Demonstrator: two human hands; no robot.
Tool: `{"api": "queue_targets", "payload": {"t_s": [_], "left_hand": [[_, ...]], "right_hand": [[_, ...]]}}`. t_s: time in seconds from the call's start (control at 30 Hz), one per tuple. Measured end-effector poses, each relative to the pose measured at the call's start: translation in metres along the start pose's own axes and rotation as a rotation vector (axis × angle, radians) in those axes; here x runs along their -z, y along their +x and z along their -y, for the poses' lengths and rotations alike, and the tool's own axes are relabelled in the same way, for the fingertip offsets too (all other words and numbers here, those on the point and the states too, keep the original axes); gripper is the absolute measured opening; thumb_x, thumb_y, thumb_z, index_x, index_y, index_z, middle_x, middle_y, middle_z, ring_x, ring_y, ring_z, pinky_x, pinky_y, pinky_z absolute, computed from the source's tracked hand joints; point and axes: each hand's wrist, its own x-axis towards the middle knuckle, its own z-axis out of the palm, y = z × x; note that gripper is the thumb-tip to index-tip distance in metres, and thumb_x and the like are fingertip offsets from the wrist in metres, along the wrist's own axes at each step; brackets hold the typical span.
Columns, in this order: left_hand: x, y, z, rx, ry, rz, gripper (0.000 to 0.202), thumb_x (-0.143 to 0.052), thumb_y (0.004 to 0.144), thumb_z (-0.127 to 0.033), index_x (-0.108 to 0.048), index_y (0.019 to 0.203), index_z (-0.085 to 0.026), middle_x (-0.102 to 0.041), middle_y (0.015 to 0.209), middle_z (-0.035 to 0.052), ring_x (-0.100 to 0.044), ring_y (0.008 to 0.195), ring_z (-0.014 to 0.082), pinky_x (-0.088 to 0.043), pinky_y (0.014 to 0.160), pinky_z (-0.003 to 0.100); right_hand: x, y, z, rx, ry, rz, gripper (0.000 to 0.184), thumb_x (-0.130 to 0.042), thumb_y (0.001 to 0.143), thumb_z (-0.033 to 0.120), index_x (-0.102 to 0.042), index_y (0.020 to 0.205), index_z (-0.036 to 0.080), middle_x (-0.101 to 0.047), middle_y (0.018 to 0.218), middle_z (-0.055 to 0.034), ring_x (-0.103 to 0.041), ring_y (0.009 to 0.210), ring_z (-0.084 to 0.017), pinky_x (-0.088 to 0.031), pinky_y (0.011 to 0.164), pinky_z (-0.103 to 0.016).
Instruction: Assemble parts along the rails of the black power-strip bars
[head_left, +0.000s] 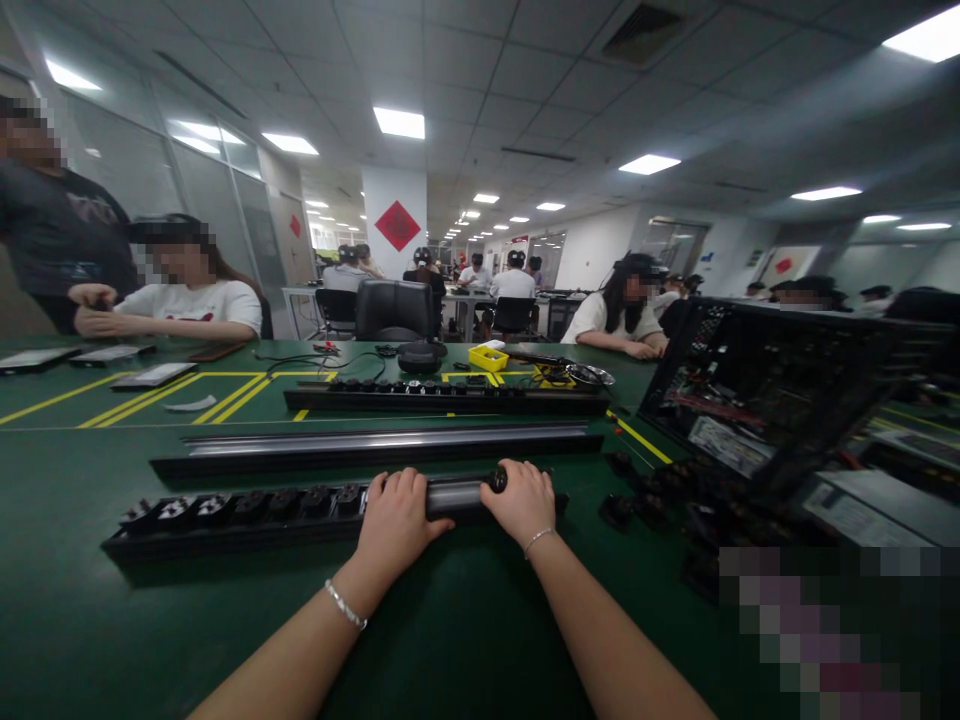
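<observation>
Rail [322, 531], long and black, with plugs [283, 501] in line

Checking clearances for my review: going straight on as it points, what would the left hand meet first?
Probably the long middle rail, lying just beyond the near rail that the left hand rests on; height and depth are hard to judge.

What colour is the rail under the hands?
The rail is black outside, with a silvery-grey inner channel; best seen in the head view.
</observation>
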Motion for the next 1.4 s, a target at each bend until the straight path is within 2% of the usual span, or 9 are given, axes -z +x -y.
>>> {"api": "queue_targets", "payload": {"t_s": [0.2, 0.4, 0.6, 0.87, 1.1, 1.17, 1.27, 1.33, 1.4], "left_hand": [[-0.001, 0.0, 0.0, 0.003, -0.017, -0.001, 0.049, -0.06, 0.064, -0.055, -0.054, 0.092, -0.016, -0.056, 0.094, 0.0088, -0.052, 0.091, 0.0255, -0.031, 0.091, 0.043], [-0.001, 0.0, 0.0, 0.016, -0.032, -0.001, 0.047, -0.061, 0.064, -0.054, -0.055, 0.093, -0.018, -0.056, 0.096, 0.0093, -0.051, 0.094, 0.0262, -0.03, 0.092, 0.044], [0.0, 0.0, -0.001, 0.01, -0.006, -0.005, 0.049, -0.061, 0.063, -0.055, -0.055, 0.093, -0.016, -0.056, 0.095, 0.009, -0.051, 0.092, 0.0257, -0.03, 0.092, 0.044], [0.003, 0.0, -0.002, 0.02, -0.003, 0.008, 0.047, -0.061, 0.064, -0.055, -0.055, 0.092, -0.018, -0.057, 0.095, 0.0086, -0.052, 0.092, 0.0257, -0.029, 0.093, 0.045], [0.001, -0.001, -0.001, 0.016, -0.003, 0.017, 0.048, -0.06, 0.065, -0.054, -0.056, 0.095, -0.017, -0.058, 0.099, 0.0105, -0.052, 0.097, 0.0275, -0.029, 0.094, 0.046], [0.002, -0.001, -0.002, 0.002, 0.009, -0.009, 0.049, -0.059, 0.066, -0.053, -0.057, 0.098, -0.016, -0.057, 0.109, 0.0138, -0.046, 0.11, 0.031, -0.025, 0.098, 0.05], [0.004, -0.002, -0.008, -0.077, 0.018, -0.067, 0.046, -0.057, 0.071, -0.044, -0.056, 0.106, -0.015, -0.046, 0.131, 0.0153, -0.026, 0.129, 0.0323, -0.016, 0.105, 0.053], [0.002, -0.005, -0.014, -0.166, -0.01, -0.074, 0.045, -0.052, 0.076, -0.035, -0.052, 0.116, -0.015, -0.037, 0.139, 0.0117, -0.02, 0.133, 0.0282, -0.016, 0.107, 0.049], [-0.003, -0.008, -0.019, -0.257, -0.06, -0.044, 0.05, -0.048, 0.078, -0.031, -0.043, 0.126, -0.017, -0.035, 0.141, 0.0083, -0.02, 0.133, 0.0243, -0.021, 0.107, 0.044]], "right_hand": [[-0.002, -0.003, 0.0, -0.013, 0.02, -0.037, 0.053, -0.048, 0.073, 0.043, -0.048, 0.12, 0.018, -0.054, 0.12, -0.0091, -0.037, 0.12, -0.024, -0.011, 0.103, -0.042], [0.002, 0.001, -0.003, -0.023, 0.035, 0.008, 0.05, -0.047, 0.074, 0.037, -0.046, 0.121, 0.02, -0.057, 0.115, -0.0084, -0.042, 0.115, -0.021, -0.019, 0.1, -0.039], [0.001, 0.0, -0.007, -0.021, 0.022, -0.029, 0.053, -0.048, 0.073, 0.042, -0.046, 0.121, 0.02, -0.054, 0.119, -0.0088, -0.038, 0.118, -0.023, -0.009, 0.102, -0.046], [0.005, 0.002, -0.009, -0.007, 0.029, -0.018, 0.047, -0.046, 0.074, 0.035, -0.048, 0.119, 0.02, -0.058, 0.111, -0.0084, -0.046, 0.11, -0.022, -0.024, 0.095, -0.037], [0.005, 0.001, -0.011, -0.002, 0.031, -0.023, 0.047, -0.046, 0.074, 0.039, -0.048, 0.118, 0.021, -0.058, 0.112, -0.0077, -0.044, 0.111, -0.022, -0.014, 0.102, -0.044], [0.004, 0.001, -0.012, 0.01, 0.03, -0.028, 0.047, -0.046, 0.075, 0.039, -0.049, 0.118, 0.021, -0.058, 0.112, -0.0074, -0.045, 0.111, -0.022, -0.015, 0.101, -0.043], [0.004, 0.001, -0.012, 0.021, 0.028, -0.037, 0.046, -0.046, 0.075, 0.038, -0.05, 0.117, 0.02, -0.059, 0.111, -0.0073, -0.046, 0.109, -0.021, -0.018, 0.101, -0.04], [0.005, 0.001, -0.012, 0.024, 0.038, -0.045, 0.046, -0.046, 0.074, 0.037, -0.05, 0.117, 0.02, -0.059, 0.11, -0.0071, -0.047, 0.108, -0.021, -0.019, 0.101, -0.04], [0.005, 0.001, -0.012, 0.025, 0.048, -0.048, 0.046, -0.046, 0.074, 0.035, -0.05, 0.117, 0.02, -0.059, 0.11, -0.0072, -0.047, 0.108, -0.021, -0.02, 0.1, -0.039]]}}
